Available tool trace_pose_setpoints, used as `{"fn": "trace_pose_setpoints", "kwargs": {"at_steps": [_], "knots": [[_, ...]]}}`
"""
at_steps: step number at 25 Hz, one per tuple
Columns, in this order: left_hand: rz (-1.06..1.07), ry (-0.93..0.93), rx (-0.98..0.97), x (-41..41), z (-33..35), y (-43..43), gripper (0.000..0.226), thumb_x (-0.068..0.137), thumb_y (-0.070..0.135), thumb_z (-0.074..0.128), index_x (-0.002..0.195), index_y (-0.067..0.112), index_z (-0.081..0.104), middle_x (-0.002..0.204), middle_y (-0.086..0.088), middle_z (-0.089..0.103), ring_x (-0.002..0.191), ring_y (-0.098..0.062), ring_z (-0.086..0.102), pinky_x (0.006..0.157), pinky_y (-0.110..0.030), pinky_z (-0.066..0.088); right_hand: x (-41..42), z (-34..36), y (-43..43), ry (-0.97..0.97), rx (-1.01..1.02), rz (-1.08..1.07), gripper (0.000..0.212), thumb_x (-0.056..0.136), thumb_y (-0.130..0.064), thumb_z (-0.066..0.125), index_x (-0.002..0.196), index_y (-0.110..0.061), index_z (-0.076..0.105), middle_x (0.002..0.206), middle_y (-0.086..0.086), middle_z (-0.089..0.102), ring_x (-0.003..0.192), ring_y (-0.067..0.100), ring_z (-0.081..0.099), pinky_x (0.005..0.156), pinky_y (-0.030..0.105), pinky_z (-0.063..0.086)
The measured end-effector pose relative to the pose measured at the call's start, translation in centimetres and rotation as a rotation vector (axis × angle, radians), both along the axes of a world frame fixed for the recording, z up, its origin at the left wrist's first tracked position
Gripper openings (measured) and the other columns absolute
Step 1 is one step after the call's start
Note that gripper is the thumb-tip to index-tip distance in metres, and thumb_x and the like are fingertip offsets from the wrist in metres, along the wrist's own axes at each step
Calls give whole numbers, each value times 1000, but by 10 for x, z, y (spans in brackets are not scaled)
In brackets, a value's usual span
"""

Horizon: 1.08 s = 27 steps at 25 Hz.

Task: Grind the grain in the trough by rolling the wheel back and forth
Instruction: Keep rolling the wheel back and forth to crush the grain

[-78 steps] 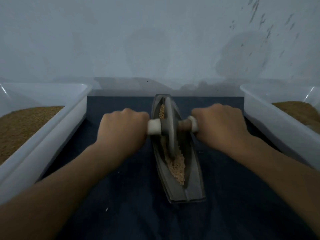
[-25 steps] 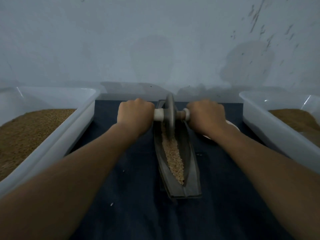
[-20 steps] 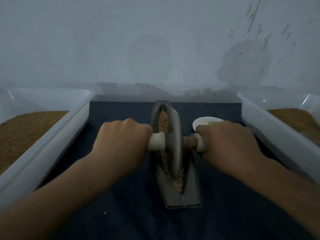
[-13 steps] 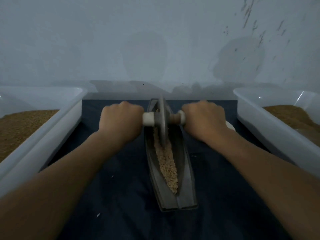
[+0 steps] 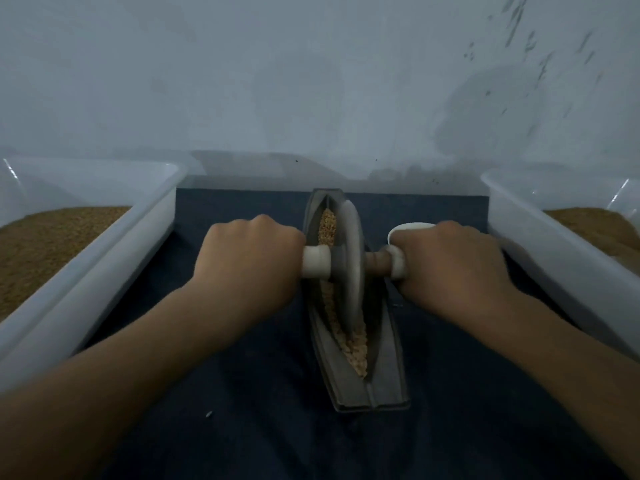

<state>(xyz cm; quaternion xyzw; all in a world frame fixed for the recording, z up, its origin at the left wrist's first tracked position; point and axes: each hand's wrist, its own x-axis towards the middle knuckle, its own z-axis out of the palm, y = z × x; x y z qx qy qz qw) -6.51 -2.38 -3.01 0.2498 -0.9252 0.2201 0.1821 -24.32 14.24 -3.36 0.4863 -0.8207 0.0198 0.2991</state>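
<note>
Scene: head-worn view looking down at a bench covered by a dark blue mat (image 5: pixel 242 427), with a pale wall (image 5: pixel 311 81) behind it.
Trough: a narrow, boat-shaped grey trough (image 5: pixel 384 368) lies in the middle of the mat. Its long axis runs from the person toward the wall, and the near end sits slightly to the right of the far end.
Grain: a tan strip of grain (image 5: pixel 353 344) lies along the groove, showing both beyond the wheel and in front of it. The near part looks coarse.
Wheel: a grey disc wheel (image 5: pixel 349 265) stands on edge in the groove, about midway along and a little toward the far half. Its axle (image 5: pixel 377 263) crosses the trough from left to right.
Left hand: the left hand (image 5: pixel 249 265) is a closed fist around the axle's left end, with a white collar showing just beside the disc.
Right hand: the right hand (image 5: pixel 450 268) is wrapped around the axle's right end in the same way.
Key relation: the hands sit level with each other, one on each side of the trough and equally near the wheel. The rolling path therefore runs straight toward or away from the body, along the trough's length.
Step, as judged: grinding is mid-stroke, and the grain at the near end probably needs more passes.
Risk, as judged: uneven pressure from the two hands could tip the disc or twist it out of the groove.
Beside: a small white dish (image 5: pixel 408 228) peeks out behind the right hand.
Edges: a white bin (image 5: pixel 104 244) on the left and another white bin (image 5: pixel 540 237) on the right both hold brown grain.
</note>
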Motion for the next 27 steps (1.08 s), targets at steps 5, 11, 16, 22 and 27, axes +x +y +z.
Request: {"fn": "trace_pose_setpoints", "kwargs": {"at_steps": [5, 11, 16, 22, 27], "knots": [[107, -19, 162, -54, 18, -45, 17, 87, 28, 58, 102, 24, 66, 84, -4, 55, 72, -27, 55, 60, -36, 38, -29, 23, -70, -126, 52, -85, 10, 87, -30, 63, 94, -24, 67, 91, 4, 67, 85, 32, 65, 65, 33, 46], [-73, 101, 13, 22, -3, 7, 41, 66, 37, 72, 63, 33, 32, 55, 11, 22, 42, -9, 14, 46, -20, 13, 13, 8, 10, 117, -54, 88, 43, 59, -32, 70, 62, -31, 28, 53, -12, 25, 44, 7, 17, 47, 18, 9], [21, 0, -20, 3, 3, 5, 33, 68, 35, 73, 66, 29, 40, 56, 7, 24, 43, -12, 16, 45, -23, 16, 8, 3, 0, 47, -3, 5, 55, 61, -32, 74, 60, -31, 18, 53, -13, 22, 47, 1, 12, 48, 18, 7], [88, -95, 61, -49, 32, -21, 19, 87, 29, 61, 104, 22, 67, 91, -5, 62, 80, -28, 62, 61, -35, 39, -24, 9, -49, -246, -3, -36, 27, 86, -28, 60, 68, -28, 40, 73, -5, 51, 73, 27, 58, 59, 32, 37], [-93, 4, -38, 27, 11, 19, 42, 59, 34, 82, 68, 30, 41, 55, 8, 28, 43, -13, 21, 45, -22, 14, 12, -3, 24, 101, -92, 100, 28, 65, -37, 54, 65, -31, 27, 54, -11, 22, 46, 10, 19, 48, 18, 4]]}}
